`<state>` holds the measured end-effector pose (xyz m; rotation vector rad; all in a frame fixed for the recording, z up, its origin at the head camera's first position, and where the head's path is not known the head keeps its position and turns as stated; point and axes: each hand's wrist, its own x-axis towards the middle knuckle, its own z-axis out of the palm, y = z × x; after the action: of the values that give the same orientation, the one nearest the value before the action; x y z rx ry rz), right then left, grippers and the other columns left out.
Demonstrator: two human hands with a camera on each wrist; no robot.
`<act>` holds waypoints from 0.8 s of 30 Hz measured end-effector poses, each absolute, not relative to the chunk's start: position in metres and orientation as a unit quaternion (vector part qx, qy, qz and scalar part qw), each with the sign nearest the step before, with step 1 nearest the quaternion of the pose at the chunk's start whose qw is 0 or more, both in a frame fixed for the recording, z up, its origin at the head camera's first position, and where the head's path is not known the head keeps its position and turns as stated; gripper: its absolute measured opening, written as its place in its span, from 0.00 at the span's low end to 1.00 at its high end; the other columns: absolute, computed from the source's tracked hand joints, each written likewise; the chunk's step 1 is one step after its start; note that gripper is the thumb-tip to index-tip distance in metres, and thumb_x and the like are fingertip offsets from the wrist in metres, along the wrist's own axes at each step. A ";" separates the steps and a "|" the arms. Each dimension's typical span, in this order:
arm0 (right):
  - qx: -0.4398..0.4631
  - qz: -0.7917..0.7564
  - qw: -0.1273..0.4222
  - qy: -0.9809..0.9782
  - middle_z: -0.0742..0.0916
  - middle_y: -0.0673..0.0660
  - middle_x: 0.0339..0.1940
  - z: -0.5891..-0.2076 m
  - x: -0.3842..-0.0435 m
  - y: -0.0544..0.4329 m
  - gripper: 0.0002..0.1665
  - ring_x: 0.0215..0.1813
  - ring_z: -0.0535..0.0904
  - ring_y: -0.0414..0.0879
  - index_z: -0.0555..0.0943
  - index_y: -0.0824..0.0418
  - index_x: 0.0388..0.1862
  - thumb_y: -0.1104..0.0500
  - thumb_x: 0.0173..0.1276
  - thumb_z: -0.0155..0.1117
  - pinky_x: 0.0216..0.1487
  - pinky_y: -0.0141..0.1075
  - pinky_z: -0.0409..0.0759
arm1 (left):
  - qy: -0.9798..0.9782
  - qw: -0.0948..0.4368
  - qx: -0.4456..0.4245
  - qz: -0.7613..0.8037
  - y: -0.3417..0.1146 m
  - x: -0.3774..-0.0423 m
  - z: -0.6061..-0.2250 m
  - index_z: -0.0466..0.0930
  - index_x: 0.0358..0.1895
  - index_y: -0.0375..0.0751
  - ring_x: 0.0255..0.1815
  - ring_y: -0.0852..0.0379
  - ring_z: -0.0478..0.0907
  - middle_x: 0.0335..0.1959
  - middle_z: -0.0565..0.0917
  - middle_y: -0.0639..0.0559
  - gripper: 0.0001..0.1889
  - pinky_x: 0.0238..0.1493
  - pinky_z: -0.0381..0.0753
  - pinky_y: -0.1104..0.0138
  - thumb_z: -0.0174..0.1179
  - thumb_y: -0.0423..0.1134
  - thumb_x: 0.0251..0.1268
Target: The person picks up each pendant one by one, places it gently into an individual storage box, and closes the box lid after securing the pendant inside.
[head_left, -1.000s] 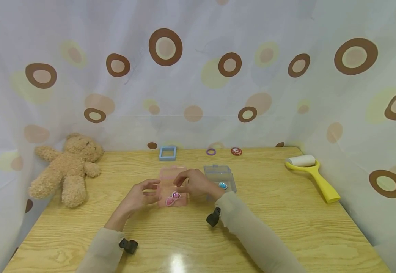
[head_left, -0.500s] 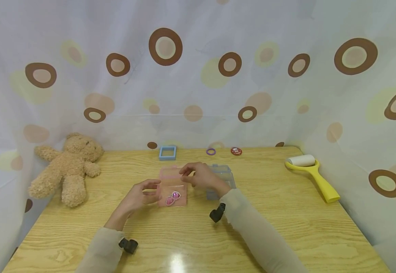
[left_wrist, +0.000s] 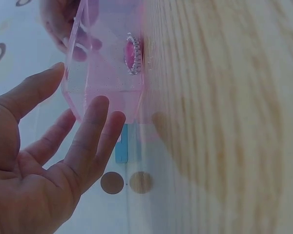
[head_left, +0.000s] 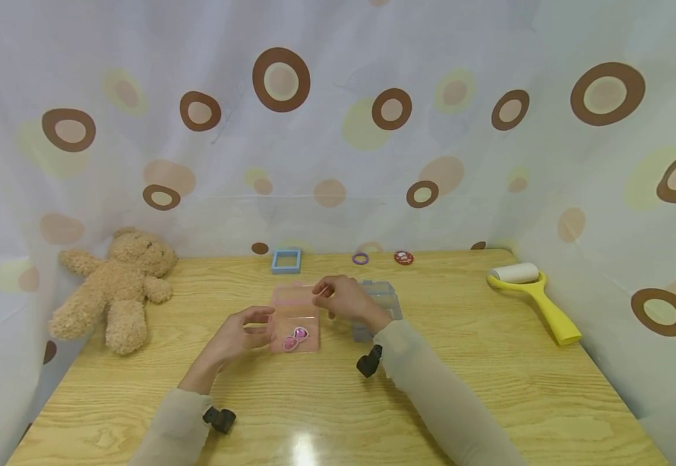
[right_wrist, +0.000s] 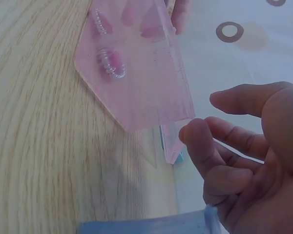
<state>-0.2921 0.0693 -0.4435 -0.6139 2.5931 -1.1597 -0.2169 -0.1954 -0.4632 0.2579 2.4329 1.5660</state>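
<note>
In the head view, a clear pink box (head_left: 313, 344) lies on the table with its lid back. Two pink gems (head_left: 300, 334) with pale beaded rims sit inside it. At the box's left side is my left hand (head_left: 241, 333), its fingers spread and extended, fingertips right at the wall. My right hand (head_left: 346, 301) hovers by the box's back right corner, thumb and fingers apart, with nothing between them in the right wrist view. Beneath that arm stands a clear blue-grey box (head_left: 380, 288), partly hidden, its lid also back.
A teddy bear (head_left: 119, 288) leans at the left. Along the back lie a blue square frame (head_left: 286, 271), a purple ring (head_left: 360, 259) and a red round badge (head_left: 403, 258). A lint roller with a yellow handle (head_left: 553, 320) is at the right. Patterned curtain surrounds the table.
My right hand has risen from over the pink box and moved back and to the right. The blue gem in the blue-grey box is now covered from view. My left hand stays put.
</note>
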 end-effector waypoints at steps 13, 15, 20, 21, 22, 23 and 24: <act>-0.199 -0.403 0.150 0.881 0.89 0.56 0.45 -0.441 -0.291 0.067 0.18 0.31 0.87 0.55 0.80 0.60 0.57 0.52 0.74 0.61 0.36 0.35 0.81 | 0.829 0.120 0.094 0.537 -0.194 -0.216 -0.461 0.66 0.71 0.32 0.64 0.33 0.76 0.66 0.72 0.29 0.32 0.59 0.83 0.52 0.66 0.33 0.66; -0.200 -0.409 0.145 0.879 0.88 0.57 0.46 -0.442 -0.291 0.067 0.19 0.31 0.87 0.56 0.80 0.60 0.58 0.52 0.74 0.61 0.37 0.36 0.82 | 0.830 0.120 0.097 0.536 -0.194 -0.216 -0.461 0.66 0.71 0.32 0.64 0.33 0.77 0.65 0.72 0.29 0.32 0.58 0.83 0.51 0.66 0.33 0.66; -0.205 -0.419 0.108 0.878 0.88 0.60 0.49 -0.445 -0.294 0.068 0.20 0.30 0.87 0.54 0.78 0.61 0.59 0.53 0.74 0.60 0.35 0.35 0.81 | 0.830 0.121 0.091 0.537 -0.193 -0.215 -0.459 0.67 0.71 0.32 0.64 0.33 0.77 0.65 0.73 0.30 0.31 0.58 0.84 0.52 0.66 0.33 0.65; -0.204 -0.421 0.100 0.878 0.88 0.60 0.50 -0.445 -0.295 0.068 0.20 0.29 0.87 0.53 0.78 0.61 0.60 0.53 0.74 0.60 0.35 0.34 0.80 | 0.830 0.122 0.090 0.537 -0.193 -0.215 -0.458 0.67 0.71 0.32 0.64 0.34 0.76 0.65 0.73 0.30 0.31 0.59 0.83 0.53 0.66 0.33 0.66; -0.202 -0.426 0.094 0.877 0.88 0.60 0.50 -0.445 -0.295 0.068 0.20 0.30 0.87 0.53 0.77 0.61 0.60 0.54 0.74 0.59 0.34 0.34 0.81 | 0.830 0.122 0.088 0.538 -0.193 -0.215 -0.458 0.67 0.71 0.33 0.64 0.34 0.76 0.65 0.73 0.30 0.31 0.59 0.83 0.52 0.66 0.33 0.66; -0.200 -0.432 0.090 0.875 0.88 0.60 0.51 -0.445 -0.295 0.068 0.20 0.30 0.87 0.53 0.77 0.60 0.61 0.53 0.75 0.59 0.34 0.34 0.81 | 0.829 0.122 0.087 0.539 -0.193 -0.215 -0.458 0.67 0.71 0.33 0.64 0.33 0.76 0.65 0.73 0.30 0.31 0.59 0.83 0.52 0.66 0.33 0.65; -0.196 -0.439 0.088 0.872 0.87 0.60 0.52 -0.445 -0.295 0.068 0.20 0.31 0.87 0.54 0.76 0.60 0.61 0.53 0.75 0.59 0.34 0.35 0.81 | 0.829 0.122 0.086 0.540 -0.193 -0.215 -0.458 0.67 0.71 0.33 0.64 0.33 0.76 0.65 0.73 0.30 0.31 0.59 0.83 0.52 0.66 0.33 0.65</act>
<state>-0.2950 0.0680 -0.4450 -0.5822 2.5977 -1.3074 -0.2153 -0.1930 -0.4575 0.2508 2.4186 1.5757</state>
